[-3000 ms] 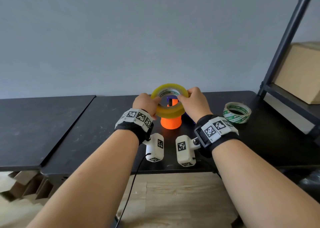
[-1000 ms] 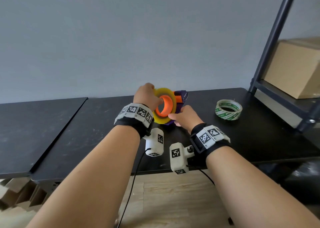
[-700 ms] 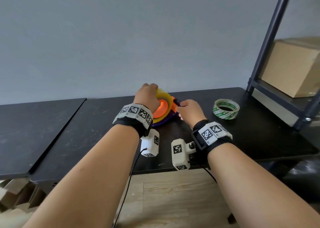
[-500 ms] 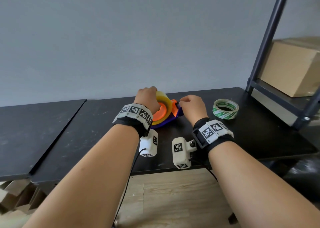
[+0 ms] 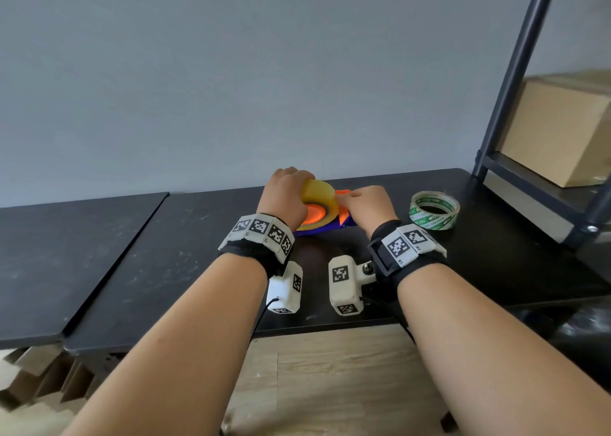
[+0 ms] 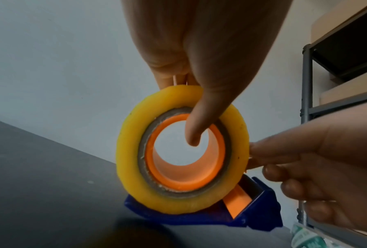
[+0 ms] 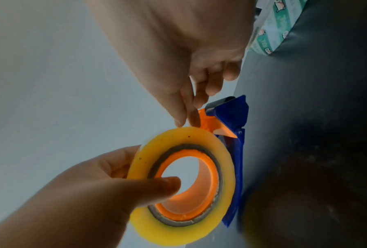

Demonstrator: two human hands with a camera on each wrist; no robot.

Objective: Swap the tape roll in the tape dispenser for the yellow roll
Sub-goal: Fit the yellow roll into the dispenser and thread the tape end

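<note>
The yellow roll (image 5: 319, 195) sat on the orange hub (image 6: 184, 151) of the blue tape dispenser (image 6: 260, 209), which stood on the black desk (image 5: 185, 247). The roll stood on its edge, a little tilted, with its lower part down in the blue frame. The left hand (image 5: 284, 192) came from above and had the roll in its grip: the thumb (image 6: 199, 124) reached across the near face of the roll into the open middle of the hub, and the other fingers were curled over the top edge, behind the roll, so they were mostly hidden. The roll was therefore between the thumb and the fingers, directly under the palm. The right hand (image 5: 365, 205) was just beside the roll on its right side. Its thumb and first finger (image 7: 184, 115) were pressed together at the outer rim of the roll, near the orange part at the cutter end, and the remaining fingers were loosely curled. I could not tell whether a tape end was really between them. A green and white tape roll (image 5: 433, 210) lay flat on the desk, apart to the right, near a dark metal shelf (image 5: 515, 81) with a cardboard box (image 5: 558, 131).
</note>
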